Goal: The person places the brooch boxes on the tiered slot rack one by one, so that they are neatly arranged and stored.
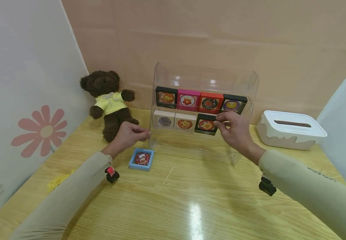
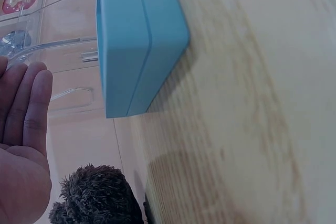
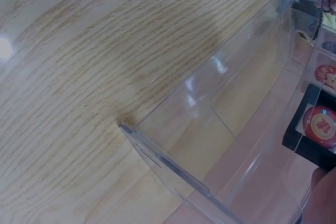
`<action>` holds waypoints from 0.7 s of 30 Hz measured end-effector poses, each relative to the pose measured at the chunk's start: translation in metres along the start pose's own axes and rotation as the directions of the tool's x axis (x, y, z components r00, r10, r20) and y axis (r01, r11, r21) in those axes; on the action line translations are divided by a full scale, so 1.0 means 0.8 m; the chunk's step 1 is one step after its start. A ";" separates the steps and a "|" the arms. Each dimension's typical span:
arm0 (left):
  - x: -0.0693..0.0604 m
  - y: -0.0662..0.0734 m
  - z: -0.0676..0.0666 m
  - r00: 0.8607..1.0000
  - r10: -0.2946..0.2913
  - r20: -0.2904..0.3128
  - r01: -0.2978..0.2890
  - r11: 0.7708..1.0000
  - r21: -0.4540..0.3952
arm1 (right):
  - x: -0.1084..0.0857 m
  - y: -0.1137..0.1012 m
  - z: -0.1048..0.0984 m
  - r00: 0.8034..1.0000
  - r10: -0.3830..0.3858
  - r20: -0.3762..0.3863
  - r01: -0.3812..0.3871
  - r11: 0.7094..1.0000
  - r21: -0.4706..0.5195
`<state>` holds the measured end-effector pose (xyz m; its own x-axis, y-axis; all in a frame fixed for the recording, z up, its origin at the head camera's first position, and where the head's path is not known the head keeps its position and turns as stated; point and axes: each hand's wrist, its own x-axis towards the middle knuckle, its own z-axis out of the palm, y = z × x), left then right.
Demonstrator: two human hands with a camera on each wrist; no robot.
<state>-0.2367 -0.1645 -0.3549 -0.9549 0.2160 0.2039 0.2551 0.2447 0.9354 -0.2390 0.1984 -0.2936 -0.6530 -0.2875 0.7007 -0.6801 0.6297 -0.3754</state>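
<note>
A clear acrylic display stand (image 1: 204,75) stands against the back wall. My right hand (image 1: 235,130) pinches the right edge of a black square frame (image 1: 206,124) with a red and gold disc. That frame sits in the lower tier, beside two white frames (image 1: 185,123). My left hand (image 1: 128,136) pinches the stand's left side edge; in the left wrist view its other fingers (image 2: 37,108) are extended, thumb and index hidden. A blue square frame (image 1: 141,159) with a red disc lies on the table just below the left hand.
In the upper tier sit several frames: black, pink (image 1: 188,100), red (image 1: 210,102) and black. A brown teddy bear (image 1: 110,100) in a yellow top is at the left. At the right stands a white tissue box (image 1: 292,130). Yellow tassels (image 1: 60,180) lie near the left sleeve.
</note>
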 end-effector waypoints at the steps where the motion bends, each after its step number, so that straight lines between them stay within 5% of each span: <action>1: 0.000 0.000 0.000 1.000 0.001 0.001 -0.001 1.000 -0.002 | 0.000 0.000 0.000 1.000 0.002 0.002 -0.002 1.000 0.001; 21: 0.000 0.000 0.000 1.000 0.000 -0.007 0.000 1.000 -0.007 | -0.006 0.002 0.002 0.998 0.010 0.061 -0.011 1.000 0.014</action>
<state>-0.2365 -0.1643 -0.3554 -0.9558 0.2097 0.2060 0.2542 0.2376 0.9375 -0.2374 0.2001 -0.2987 -0.6786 -0.3246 0.6589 -0.6776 0.6228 -0.3911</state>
